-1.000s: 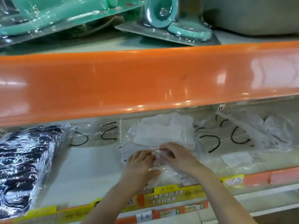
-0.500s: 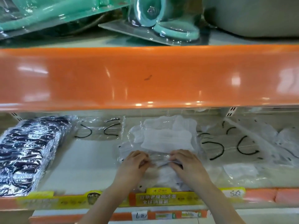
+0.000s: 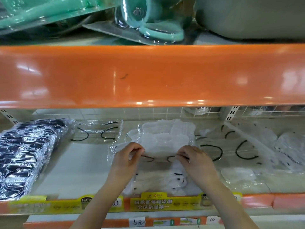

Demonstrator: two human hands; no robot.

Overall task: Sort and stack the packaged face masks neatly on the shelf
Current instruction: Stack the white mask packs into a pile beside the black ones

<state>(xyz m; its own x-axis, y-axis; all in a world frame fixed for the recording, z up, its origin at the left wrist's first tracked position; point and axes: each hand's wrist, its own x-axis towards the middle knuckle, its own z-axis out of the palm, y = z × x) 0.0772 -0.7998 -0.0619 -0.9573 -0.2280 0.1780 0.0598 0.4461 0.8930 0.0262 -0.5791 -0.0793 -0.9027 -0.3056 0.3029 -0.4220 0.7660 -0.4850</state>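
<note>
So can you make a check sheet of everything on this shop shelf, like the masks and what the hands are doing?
Surface: pale shelf, orange edge, yellow label strip.
Job's things: clear packet of white masks lifted at centre; black mask stack far left; clear packet with black ear loops behind; loose packets on the right.
Clutter: white masks heaped in front.
Grippers: left hand and right hand pinch the packet's lower edge.
Cables: nothing seen.
Surroundings: teal packaged goods on the shelf above.

A shop: orange-edged shelves (image 3: pixel 148 75) of packaged goods, handwritten price tags (image 3: pixel 136 221) and yellow promotional strips (image 3: pixel 153 204) along the edge.
</note>
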